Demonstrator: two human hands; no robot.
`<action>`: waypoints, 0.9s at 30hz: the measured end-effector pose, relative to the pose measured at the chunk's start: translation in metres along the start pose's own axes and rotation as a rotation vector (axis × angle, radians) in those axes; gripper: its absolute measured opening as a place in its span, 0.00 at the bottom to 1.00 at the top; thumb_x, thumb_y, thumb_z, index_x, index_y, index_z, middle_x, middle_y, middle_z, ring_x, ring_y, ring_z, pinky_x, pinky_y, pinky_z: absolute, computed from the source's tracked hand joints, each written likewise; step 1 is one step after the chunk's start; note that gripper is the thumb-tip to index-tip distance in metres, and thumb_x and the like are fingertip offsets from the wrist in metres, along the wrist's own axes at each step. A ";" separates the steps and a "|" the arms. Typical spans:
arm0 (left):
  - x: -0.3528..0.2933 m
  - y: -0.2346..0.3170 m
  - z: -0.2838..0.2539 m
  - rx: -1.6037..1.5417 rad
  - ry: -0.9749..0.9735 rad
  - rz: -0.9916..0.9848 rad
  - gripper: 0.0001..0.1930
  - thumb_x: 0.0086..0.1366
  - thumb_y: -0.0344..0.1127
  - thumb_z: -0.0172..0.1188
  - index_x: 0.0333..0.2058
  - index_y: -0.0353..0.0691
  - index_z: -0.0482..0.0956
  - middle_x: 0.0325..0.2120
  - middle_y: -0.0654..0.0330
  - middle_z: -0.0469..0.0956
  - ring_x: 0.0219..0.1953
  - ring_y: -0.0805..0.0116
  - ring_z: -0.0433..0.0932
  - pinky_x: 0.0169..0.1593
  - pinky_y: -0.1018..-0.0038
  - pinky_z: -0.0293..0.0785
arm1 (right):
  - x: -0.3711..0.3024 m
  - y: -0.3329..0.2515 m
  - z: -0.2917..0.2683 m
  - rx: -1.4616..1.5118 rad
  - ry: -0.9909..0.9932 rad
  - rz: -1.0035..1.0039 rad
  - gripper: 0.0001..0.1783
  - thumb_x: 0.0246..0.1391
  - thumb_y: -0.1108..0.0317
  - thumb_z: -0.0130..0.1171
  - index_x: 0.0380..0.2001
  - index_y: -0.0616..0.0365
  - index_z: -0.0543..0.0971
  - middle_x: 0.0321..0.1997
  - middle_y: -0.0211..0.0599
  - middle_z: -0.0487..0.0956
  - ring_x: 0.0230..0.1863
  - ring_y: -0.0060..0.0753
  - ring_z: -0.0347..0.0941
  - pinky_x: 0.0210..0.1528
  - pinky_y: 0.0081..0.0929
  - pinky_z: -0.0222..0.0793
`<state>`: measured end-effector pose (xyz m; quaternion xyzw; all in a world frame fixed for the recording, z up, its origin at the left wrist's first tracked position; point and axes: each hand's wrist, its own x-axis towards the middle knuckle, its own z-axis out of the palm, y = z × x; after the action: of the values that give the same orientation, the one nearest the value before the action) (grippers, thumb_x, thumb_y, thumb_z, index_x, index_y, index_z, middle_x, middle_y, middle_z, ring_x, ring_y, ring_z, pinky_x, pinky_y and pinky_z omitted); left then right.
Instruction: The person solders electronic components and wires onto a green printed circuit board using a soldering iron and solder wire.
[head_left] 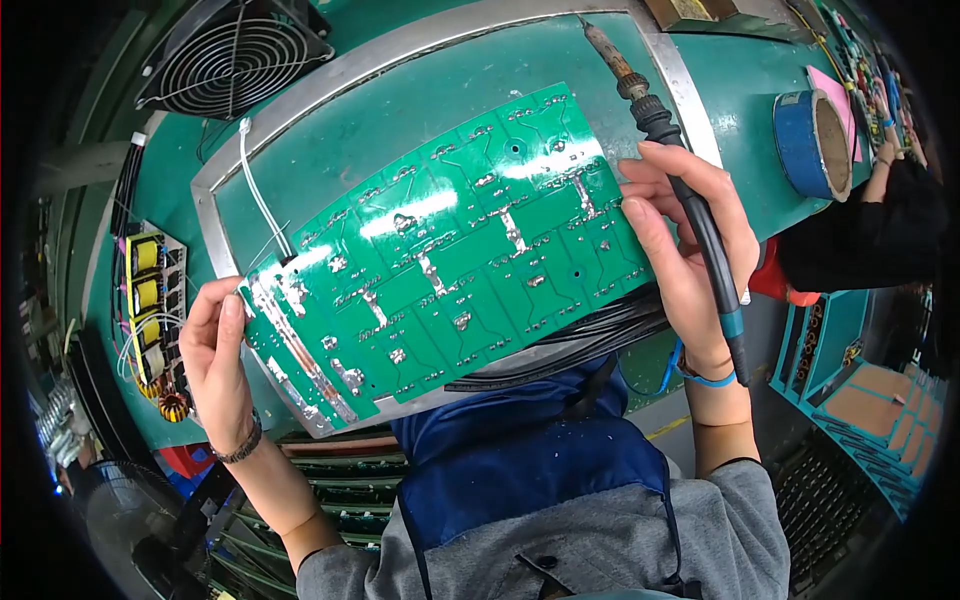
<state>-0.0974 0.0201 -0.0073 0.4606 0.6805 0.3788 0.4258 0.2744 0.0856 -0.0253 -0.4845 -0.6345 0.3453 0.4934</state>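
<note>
A large green circuit board (470, 262) is held up over the bench edge, its soldered side facing me. My left hand (215, 355) pinches its left edge between thumb and fingers. On the other side, my right hand (705, 235) is closed around a soldering iron (657, 122) and also touches the board's right edge with thumb and fingertips. The iron's tip points up and away, apart from the board. White wires (258, 180) stick out past the board's far left edge. Black cables (600, 325) hang below its near right edge.
A metal frame (440, 38) borders the green work surface. A black fan (237, 62) stands at the far left, a blue roll (808, 145) at the right. Another board with yellow transformers (147, 300) lies left. Boards stand racked below (330, 490). A co-worker's arm (880, 170) shows far right.
</note>
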 end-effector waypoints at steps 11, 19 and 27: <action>0.005 0.001 -0.002 -0.088 -0.080 -0.011 0.10 0.66 0.35 0.57 0.40 0.34 0.75 0.28 0.72 0.72 0.28 0.85 0.62 0.33 0.86 0.55 | 0.000 0.000 0.000 -0.084 -0.020 -0.033 0.19 0.49 0.84 0.59 0.47 0.64 0.76 0.39 0.42 0.81 0.37 0.28 0.80 0.40 0.22 0.76; -0.012 0.013 0.002 -0.142 -0.041 0.069 0.08 0.64 0.26 0.58 0.41 0.33 0.74 0.30 0.70 0.74 0.30 0.87 0.67 0.32 0.87 0.59 | -0.006 -0.011 0.001 -0.135 -0.014 0.103 0.20 0.53 0.80 0.59 0.51 0.60 0.74 0.44 0.39 0.79 0.43 0.23 0.75 0.43 0.17 0.72; -0.016 0.018 0.004 -0.221 -0.116 0.093 0.09 0.64 0.30 0.59 0.41 0.32 0.76 0.32 0.66 0.77 0.34 0.84 0.73 0.36 0.86 0.68 | -0.005 -0.001 0.002 -0.151 -0.004 -0.011 0.19 0.55 0.76 0.59 0.51 0.61 0.74 0.42 0.37 0.80 0.42 0.20 0.74 0.46 0.17 0.69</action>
<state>-0.0850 0.0101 0.0113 0.4632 0.5866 0.4435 0.4947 0.2723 0.0802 -0.0265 -0.5162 -0.6623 0.2950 0.4559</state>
